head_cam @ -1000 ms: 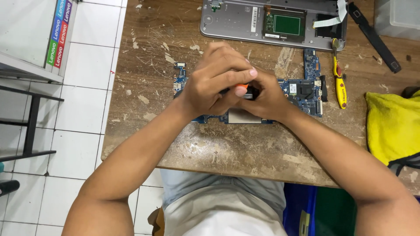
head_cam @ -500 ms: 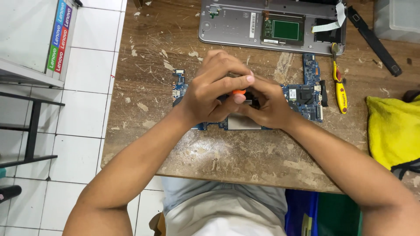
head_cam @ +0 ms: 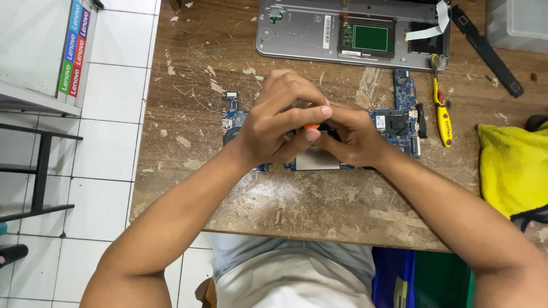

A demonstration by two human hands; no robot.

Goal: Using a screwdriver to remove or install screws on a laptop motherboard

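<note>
Scarred wooden counter (head_cam: 319, 211) mid-frame: left hand (head_cam: 279, 122) and right hand (head_cam: 357, 137) grip clenched on an orange-handled tool (head_cam: 311, 126) over the blue circuit board (head_cam: 399, 122); steady vertical pressure seems wise.

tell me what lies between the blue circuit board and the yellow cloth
In the head view, a yellow-handled screwdriver lies on the bare wooden table between the circuit board and the yellow cloth.
</note>
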